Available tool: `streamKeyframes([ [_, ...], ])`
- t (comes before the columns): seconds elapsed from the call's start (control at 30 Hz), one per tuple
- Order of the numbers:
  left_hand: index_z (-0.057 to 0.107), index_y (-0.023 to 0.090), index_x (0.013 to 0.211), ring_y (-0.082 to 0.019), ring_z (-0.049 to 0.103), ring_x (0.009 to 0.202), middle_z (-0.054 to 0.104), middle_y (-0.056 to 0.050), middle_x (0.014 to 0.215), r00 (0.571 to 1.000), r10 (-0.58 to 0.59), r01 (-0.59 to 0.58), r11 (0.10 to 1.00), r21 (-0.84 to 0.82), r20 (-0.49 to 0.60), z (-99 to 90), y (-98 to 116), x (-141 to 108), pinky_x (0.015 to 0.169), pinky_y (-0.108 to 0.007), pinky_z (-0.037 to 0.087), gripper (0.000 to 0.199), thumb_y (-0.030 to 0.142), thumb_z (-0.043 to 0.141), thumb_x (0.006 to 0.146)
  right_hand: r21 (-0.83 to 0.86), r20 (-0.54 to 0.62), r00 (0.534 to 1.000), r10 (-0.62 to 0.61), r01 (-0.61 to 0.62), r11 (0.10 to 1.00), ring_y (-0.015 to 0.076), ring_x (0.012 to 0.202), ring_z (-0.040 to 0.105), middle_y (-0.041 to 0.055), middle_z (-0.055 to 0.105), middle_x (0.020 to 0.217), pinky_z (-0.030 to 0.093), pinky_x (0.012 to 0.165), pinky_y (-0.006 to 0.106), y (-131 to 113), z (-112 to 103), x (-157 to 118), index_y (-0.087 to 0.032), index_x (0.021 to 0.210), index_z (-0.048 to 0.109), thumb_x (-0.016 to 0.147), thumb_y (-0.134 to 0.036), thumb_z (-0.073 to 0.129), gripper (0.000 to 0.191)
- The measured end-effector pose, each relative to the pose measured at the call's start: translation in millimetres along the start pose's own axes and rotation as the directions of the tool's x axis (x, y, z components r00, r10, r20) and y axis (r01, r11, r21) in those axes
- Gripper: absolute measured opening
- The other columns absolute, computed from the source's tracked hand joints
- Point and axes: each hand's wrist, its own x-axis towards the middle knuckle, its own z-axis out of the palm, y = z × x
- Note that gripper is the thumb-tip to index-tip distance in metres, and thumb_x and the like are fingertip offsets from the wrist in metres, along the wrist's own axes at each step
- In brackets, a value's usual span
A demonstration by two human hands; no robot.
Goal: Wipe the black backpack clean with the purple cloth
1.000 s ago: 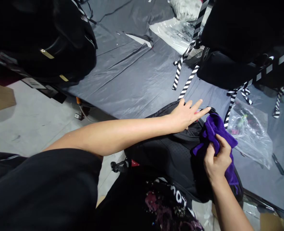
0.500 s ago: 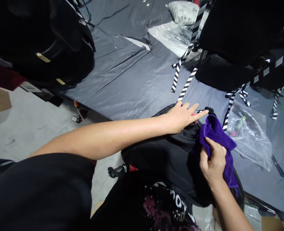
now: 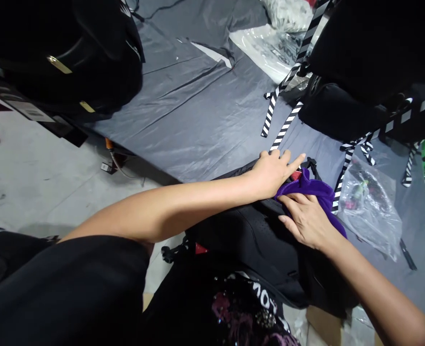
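A black backpack lies at the near edge of the table, against my body. My left hand rests on its upper part with fingers spread, beside a small red tag and a black buckle. In my right hand is a purple cloth, bunched under the bent fingers and pressed against the backpack. The thumb stands a little apart from the fingers. Part of the cloth is hidden beneath this hand.
Another black bag sits at the left. More black bags with striped straps are piled at the right. Clear plastic bags lie on the grey-covered table, near a black pen-like object.
My right hand has moved up and left across the backpack, carrying the purple cloth closer to my left hand. The left hand stays in place on the backpack. The view has shifted slightly.
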Motion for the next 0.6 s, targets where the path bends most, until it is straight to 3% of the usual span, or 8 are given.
streamKeyframes([
  [0.2, 0.012, 0.019, 0.152, -0.031, 0.044, 0.114, 0.041, -0.016, 0.142, 1.0, 0.013, -0.014, 0.999, -0.031, -0.014, 3.3, -1.1, -0.6, 0.082, -0.039, 0.042, 0.083, 0.03, 0.058, 0.083, -0.113, 0.013, 0.999, -0.045, 0.046, 0.993, 0.0232, 0.087, 0.054, 0.0098, 0.066, 0.091, 0.031, 0.074, 0.038, 3.7, 0.2, 1.8, -0.014, 0.112, 0.054, 0.099, -0.035, 0.038, 0.029],
  [0.33, 0.015, 0.02, 0.151, -0.029, 0.045, 0.111, 0.045, -0.015, 0.137, 0.999, -0.007, 0.006, 0.999, -0.042, -0.045, 6.2, -1.3, -0.3, 0.08, -0.038, 0.04, 0.073, 0.025, 0.049, 0.087, -0.081, 0.01, 0.999, -0.042, 0.042, 0.996, 0.0255, 0.099, 0.052, 0.011, 0.067, 0.098, 0.031, 0.077, 0.04, 2.5, 1.0, 1.4, -0.014, 0.118, 0.052, 0.098, -0.037, 0.04, 0.033],
  [0.47, 0.016, 0.019, 0.151, -0.031, 0.044, 0.112, 0.045, -0.015, 0.137, 0.999, 0.004, -0.006, 0.999, -0.052, -0.034, 6.4, -2.0, -0.2, 0.081, -0.038, 0.04, 0.077, 0.028, 0.054, 0.084, -0.107, 0.003, 1.0, -0.029, 0.029, 0.994, 0.0246, 0.091, 0.053, 0.008, 0.067, 0.086, 0.031, 0.077, 0.041, 2.1, 2.2, 2.0, -0.015, 0.112, 0.055, 0.098, -0.034, 0.042, 0.028],
  [0.6, 0.02, 0.017, 0.15, -0.031, 0.045, 0.111, 0.046, -0.015, 0.136, 0.999, 0.004, -0.006, 0.999, -0.047, -0.043, 6.2, -1.9, -0.8, 0.08, -0.04, 0.04, 0.07, 0.027, 0.049, 0.087, -0.133, -0.013, 0.999, -0.051, 0.049, 0.99, 0.0246, 0.095, 0.053, 0.0098, 0.067, 0.094, 0.031, 0.078, 0.041, 2.7, 2.6, 1.0, -0.014, 0.114, 0.054, 0.099, -0.036, 0.04, 0.03],
])
